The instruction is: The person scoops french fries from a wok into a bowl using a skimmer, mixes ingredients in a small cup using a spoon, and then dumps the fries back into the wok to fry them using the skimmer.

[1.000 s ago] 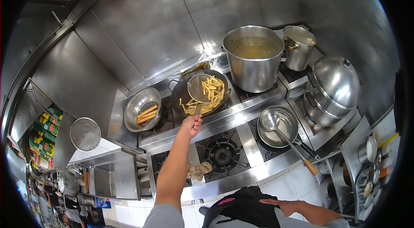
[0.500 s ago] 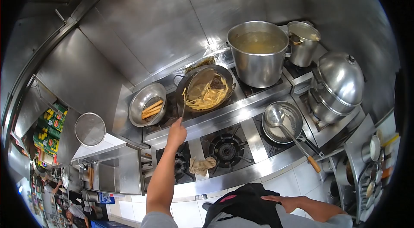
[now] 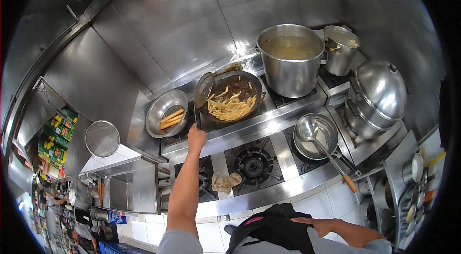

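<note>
My left hand [image 3: 196, 137] is closed round the long handle of a skimmer [image 3: 203, 89]. The skimmer's round head is tilted up on the left rim of a wok [image 3: 258, 106] on the back burner. Pale yellow French fries [image 3: 231, 109] lie in dark oil inside that wok. Left of it, a steel bowl [image 3: 152, 115] holds several long brown fried sticks [image 3: 172, 119]. My right hand [image 3: 319, 224] rests with fingers stretched out on the black apron [image 3: 273, 227] at my waist, holding nothing.
Right of the wok stand a large stockpot [image 3: 290, 78] and a smaller pot [image 3: 340, 59]. A domed steamer [image 3: 379, 93] is farther right. A ladle [image 3: 329, 157] lies across a pan [image 3: 300, 146]. A cloth [image 3: 225, 183] sits by the front burner [image 3: 253, 167]. A round strainer [image 3: 102, 138] is left.
The skimmer has moved left from over the fries to the wok's left edge and turned more upright. My left hand shifted slightly up. My right hand stays at my waist.
</note>
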The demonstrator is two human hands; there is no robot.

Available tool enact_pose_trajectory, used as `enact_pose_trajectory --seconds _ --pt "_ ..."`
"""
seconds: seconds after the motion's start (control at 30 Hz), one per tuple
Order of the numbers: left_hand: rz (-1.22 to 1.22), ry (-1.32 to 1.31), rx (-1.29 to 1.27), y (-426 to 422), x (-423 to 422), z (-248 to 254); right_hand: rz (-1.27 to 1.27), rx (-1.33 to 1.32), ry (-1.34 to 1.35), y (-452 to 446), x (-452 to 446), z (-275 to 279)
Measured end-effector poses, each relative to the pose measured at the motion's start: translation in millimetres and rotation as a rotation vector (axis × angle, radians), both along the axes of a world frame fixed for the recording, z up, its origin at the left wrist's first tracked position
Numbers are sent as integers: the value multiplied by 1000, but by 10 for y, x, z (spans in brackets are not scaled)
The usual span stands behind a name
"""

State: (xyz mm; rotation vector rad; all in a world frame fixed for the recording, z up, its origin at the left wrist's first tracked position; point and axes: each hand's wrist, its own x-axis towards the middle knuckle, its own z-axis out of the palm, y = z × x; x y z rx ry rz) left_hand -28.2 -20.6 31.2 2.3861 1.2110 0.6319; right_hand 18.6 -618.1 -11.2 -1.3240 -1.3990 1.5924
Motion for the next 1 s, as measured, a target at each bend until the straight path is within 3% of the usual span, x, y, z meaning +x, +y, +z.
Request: enact_pose_trajectory --seconds 0.07,0.1,0.17,0.2,0.27,0.3,0.37,0.77,1.0 --pt "23 -90 31 341 77 -462 -17 4 5 -15 -11 -17" --pt "13 -92 33 296 113 -421 -16 9 -4 -25 -15 -33" --pt "73 -230 -594 113 146 -266 -21 14 -10 -34 -34 18" --pt "68 -228 -594 28 175 -202 -49 -23 11 -24 -51 132" --pt "157 -464 -929 -96 222 -122 -79 -61 34 -35 -63 159" --pt "154 -460 -928 -89 228 -121 -55 -32 0 -49 -54 102" --pt "178 -457 -1181 -63 260 -101 -40 2 -33 -77 -46 2" --pt "55 -710 -1854 -235 423 43 -41 26 63 -54 -41 -74" --pt "47 -870 -2013 -164 406 90 -38 38 38 -24 -38 -84"
